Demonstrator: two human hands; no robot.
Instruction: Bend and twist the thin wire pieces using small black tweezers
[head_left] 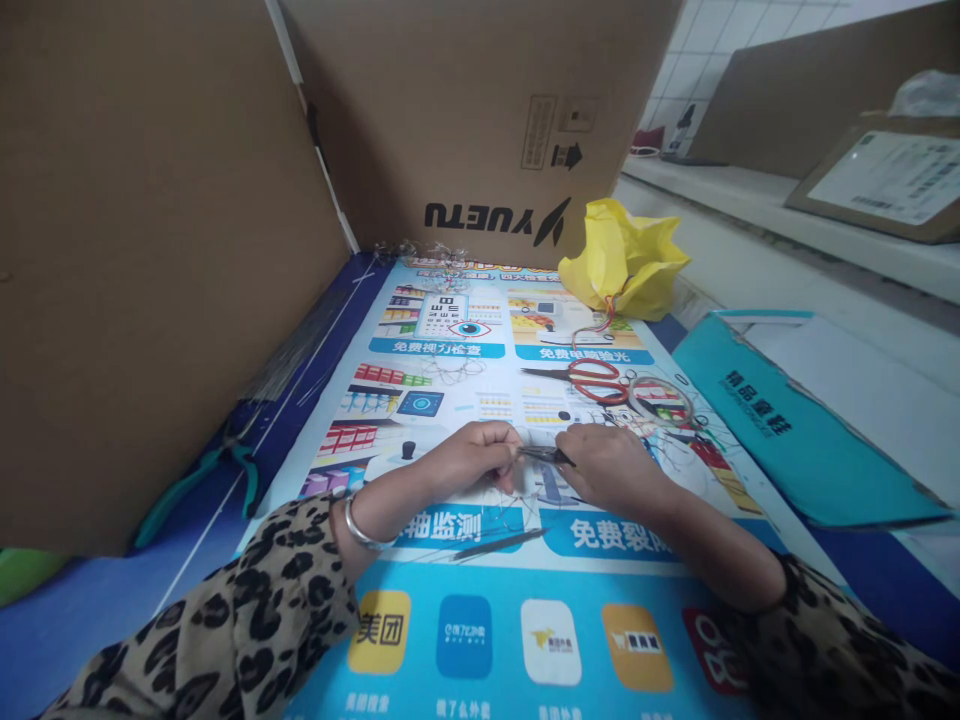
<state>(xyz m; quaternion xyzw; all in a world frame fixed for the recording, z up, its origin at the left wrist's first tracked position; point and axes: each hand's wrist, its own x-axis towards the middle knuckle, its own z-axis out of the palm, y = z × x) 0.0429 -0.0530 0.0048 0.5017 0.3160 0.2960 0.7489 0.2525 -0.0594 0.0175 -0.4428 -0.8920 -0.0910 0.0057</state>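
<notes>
Near the middle of the printed sheet [480, 585], my left hand [484, 455] is closed in a pinch, with thin wire [510, 510] hanging below its fingers. My right hand [607, 460] is wrapped round a small dark-handled metal tool [544, 454], whose tip meets the left fingertips. What exactly the left fingers pinch is too small to make out. Several dark thin rods [499, 545] lie on the sheet just below the hands. Beyond my right hand are orange-handled scissors [592, 381] and a coil of pale wire [661, 400].
Tall cardboard [480, 120] stands at the back and left. Teal-handled pliers [202, 480] lie at the left. A crumpled yellow bag [626, 260] is at the back right, near a teal box [795, 430]. Loose wire shapes [454, 360] lie on the sheet.
</notes>
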